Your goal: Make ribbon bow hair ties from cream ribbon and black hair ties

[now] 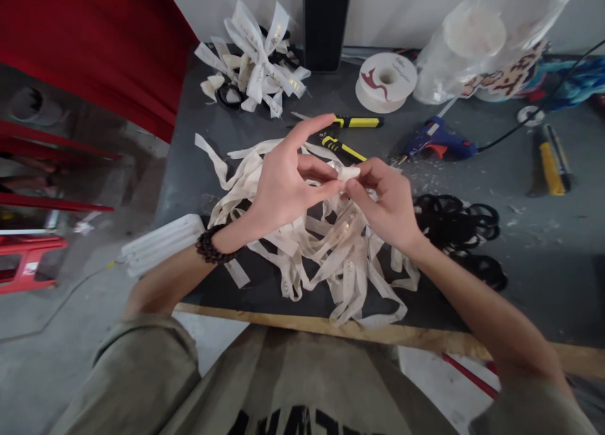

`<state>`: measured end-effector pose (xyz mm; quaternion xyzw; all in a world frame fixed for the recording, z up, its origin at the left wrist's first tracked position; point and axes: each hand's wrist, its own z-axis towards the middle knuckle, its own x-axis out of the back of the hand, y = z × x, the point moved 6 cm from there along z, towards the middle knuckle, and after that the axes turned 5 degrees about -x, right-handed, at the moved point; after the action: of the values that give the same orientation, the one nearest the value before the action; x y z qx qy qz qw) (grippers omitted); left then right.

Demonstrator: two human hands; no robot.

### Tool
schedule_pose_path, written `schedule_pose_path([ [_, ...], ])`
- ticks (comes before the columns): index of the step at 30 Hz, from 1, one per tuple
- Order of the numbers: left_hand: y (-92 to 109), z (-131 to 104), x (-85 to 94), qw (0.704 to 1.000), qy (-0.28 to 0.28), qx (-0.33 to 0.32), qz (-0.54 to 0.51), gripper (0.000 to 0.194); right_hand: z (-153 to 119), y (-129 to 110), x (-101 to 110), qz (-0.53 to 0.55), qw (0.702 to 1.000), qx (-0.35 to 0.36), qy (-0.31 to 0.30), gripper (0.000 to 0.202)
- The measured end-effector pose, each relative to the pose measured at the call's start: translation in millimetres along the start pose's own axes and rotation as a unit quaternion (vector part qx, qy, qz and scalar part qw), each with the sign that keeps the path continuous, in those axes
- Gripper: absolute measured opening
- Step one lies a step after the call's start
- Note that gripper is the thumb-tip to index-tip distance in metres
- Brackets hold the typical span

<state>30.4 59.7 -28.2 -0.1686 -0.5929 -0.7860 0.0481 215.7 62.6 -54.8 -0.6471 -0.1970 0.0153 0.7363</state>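
Observation:
Above a tangled pile of cream ribbons, both hands meet at a small piece of cream ribbon. My left hand pinches its left side between thumb and a finger, with the index finger stretched out above. My right hand pinches the right side with thumb and fingertips. The ribbon piece looks folded or bunched; its exact shape is partly hidden by the fingers. Just beyond the hands lie yellow-and-black scissors and a yellow-and-black cutter.
Black hair ties lie right of the ribbons. Behind stand a ribbon spool and a plastic-wrapped roll. A blue glue gun with a cord and a yellow tool lie right. Finished-looking bows are heaped back left.

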Motion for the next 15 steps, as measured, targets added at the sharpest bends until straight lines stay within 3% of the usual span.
schedule_pose_path([
  [11, 5.5, -2.4, -2.7, 1.000, -0.008, -0.025, 0.012, 0.084, 0.1, 1.2, 0.6, -0.025, 1.000, -0.008, 0.010, 0.029],
  [15, -0.8, 0.2, 1.3, 1.000, 0.003, -0.011, 0.007, 0.088, -1.7, -3.9, 1.8, -0.076, 0.997, 0.003, 0.026, 0.026],
])
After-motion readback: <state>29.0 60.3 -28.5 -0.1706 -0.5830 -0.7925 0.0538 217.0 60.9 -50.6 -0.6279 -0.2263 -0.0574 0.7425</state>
